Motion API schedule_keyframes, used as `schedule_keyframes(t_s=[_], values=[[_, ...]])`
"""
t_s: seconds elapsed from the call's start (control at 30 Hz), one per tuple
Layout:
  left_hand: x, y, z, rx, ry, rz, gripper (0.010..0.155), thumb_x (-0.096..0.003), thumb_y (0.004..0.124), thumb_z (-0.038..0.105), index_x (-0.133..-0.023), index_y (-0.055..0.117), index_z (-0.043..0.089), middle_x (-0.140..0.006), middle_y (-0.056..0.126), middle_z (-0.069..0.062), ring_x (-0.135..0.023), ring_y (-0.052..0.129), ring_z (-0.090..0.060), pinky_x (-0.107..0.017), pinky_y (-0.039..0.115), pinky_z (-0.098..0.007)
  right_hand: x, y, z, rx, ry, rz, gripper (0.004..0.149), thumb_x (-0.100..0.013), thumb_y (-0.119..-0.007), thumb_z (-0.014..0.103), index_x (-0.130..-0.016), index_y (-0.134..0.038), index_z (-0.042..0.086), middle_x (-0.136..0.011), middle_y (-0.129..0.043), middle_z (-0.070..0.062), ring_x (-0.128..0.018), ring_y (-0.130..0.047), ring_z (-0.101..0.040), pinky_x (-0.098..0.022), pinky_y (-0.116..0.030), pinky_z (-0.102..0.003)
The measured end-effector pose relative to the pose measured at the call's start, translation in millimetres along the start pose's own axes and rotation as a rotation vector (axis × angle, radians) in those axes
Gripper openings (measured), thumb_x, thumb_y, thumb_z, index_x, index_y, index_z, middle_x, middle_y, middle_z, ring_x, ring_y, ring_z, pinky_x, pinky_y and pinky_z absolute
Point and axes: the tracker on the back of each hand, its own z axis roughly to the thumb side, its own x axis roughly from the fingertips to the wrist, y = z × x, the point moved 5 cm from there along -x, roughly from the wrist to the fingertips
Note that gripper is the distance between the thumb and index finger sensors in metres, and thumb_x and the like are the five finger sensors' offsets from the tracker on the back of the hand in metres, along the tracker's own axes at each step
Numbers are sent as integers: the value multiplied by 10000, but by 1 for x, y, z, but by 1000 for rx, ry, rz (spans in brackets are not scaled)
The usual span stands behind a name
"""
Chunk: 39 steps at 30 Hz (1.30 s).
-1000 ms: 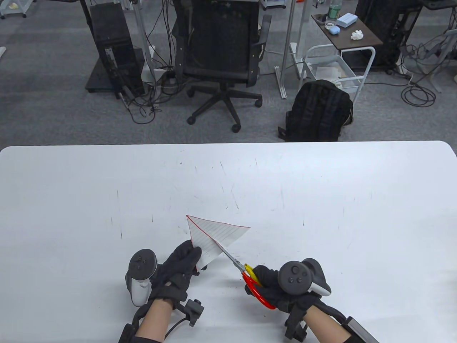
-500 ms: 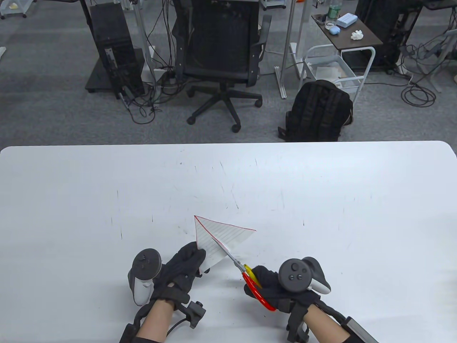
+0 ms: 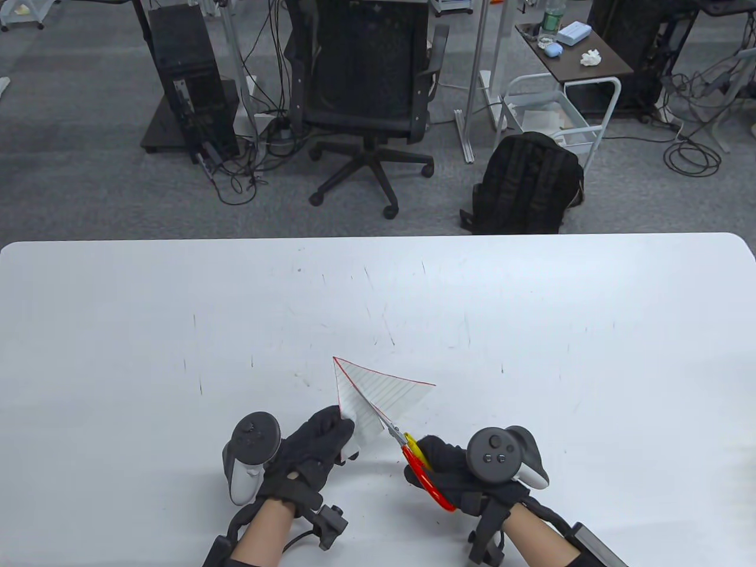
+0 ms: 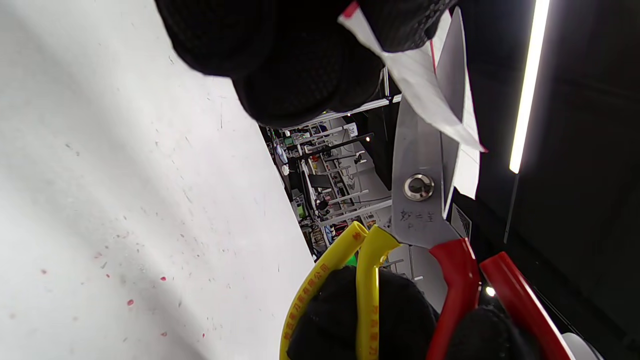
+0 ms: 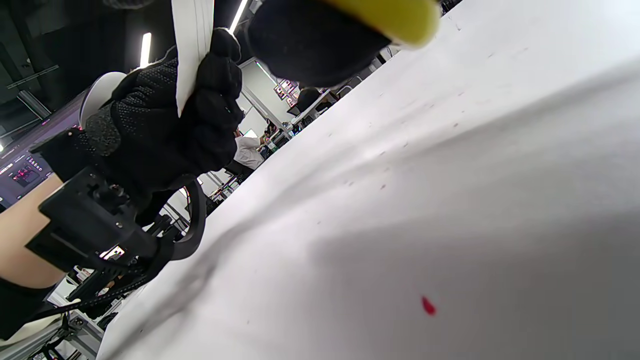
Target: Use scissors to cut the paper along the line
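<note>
Table view shows my left hand (image 3: 313, 452) pinching the near corner of the paper (image 3: 378, 393), lifted just above the table (image 3: 531, 307). My right hand (image 3: 452, 475) grips the scissors (image 3: 407, 446), blades partly open inside the sheet, just beside my left fingers (image 4: 300, 75). I think the risk is drifting off the red line (image 3: 384, 371), because the thin sheet can bend between the blades; also my fingers are close. Small red scraps lie on the scratched white surface. Beyond it stand an office chair (image 3: 366, 88) and a backpack (image 3: 528, 183).
</note>
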Motion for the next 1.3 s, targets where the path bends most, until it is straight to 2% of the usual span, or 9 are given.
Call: schedule_keyframes(t_s=[0.7,0.77,0.87,0.97,1.1,1.17,1.3], values=[[0,1,-9,22,-39,-4,416,-623,655,424,-1009,651,268,-830,862,15,-691,915,-151,-533,807,-264,0,2,0,15,-3,-43,632,-592,-595,525,-902,-560,-25,-682,-817,-164,-342,-904,-105,-286,-704,-351],[-1,1,-15,0,-78,-10,533,-586,708,492,-1040,648,219,-877,850,-44,-737,904,-221,-559,798,-324,0,3,0,14,-2,-44,630,-592,-597,524,-902,-562,-24,-682,-818,-165,-341,-903,-118,-287,-703,-353],[0,-10,-19,-134,-86,29,737,-543,679,632,-1115,542,187,-978,766,-87,-832,842,-276,-603,771,-356,0,3,2,40,9,-45,632,-586,-607,525,-897,-572,-24,-675,-825,-164,-334,-909,-109,-282,-705,-353],[2,-23,-20,-67,-68,74,815,-534,633,689,-1150,461,184,-1045,689,-103,-901,780,-306,-646,737,-383,0,1,3,53,18,-23,631,-586,-610,523,-897,-573,-24,-675,-826,-169,-334,-907,-120,-283,-705,-353],[4,-28,-23,136,-49,85,703,-568,646,614,-1131,514,214,-1022,733,-80,-873,821,-290,-624,759,-353,-1,-3,5,76,23,3,634,-582,-617,522,-897,-577,-28,-673,-827,-170,-331,-907,-124,-282,-702,-358],[3,-28,-21,150,-42,78,627,-574,660,572,-1093,589,227,-962,806,-44,-791,915,-239,-538,832,-269,-1,-4,5,82,24,6,635,-582,-618,523,-896,-578,-27,-672,-828,-170,-331,-908,-124,-281,-703,-358],[1,-25,-17,70,-38,68,482,-590,683,494,-1008,688,254,-834,891,10,-665,966,-161,-455,841,-208,-1,-4,5,86,21,5,630,-585,-615,521,-895,-580,-27,-669,-831,-170,-328,-910,-121,-278,-706,-354]])
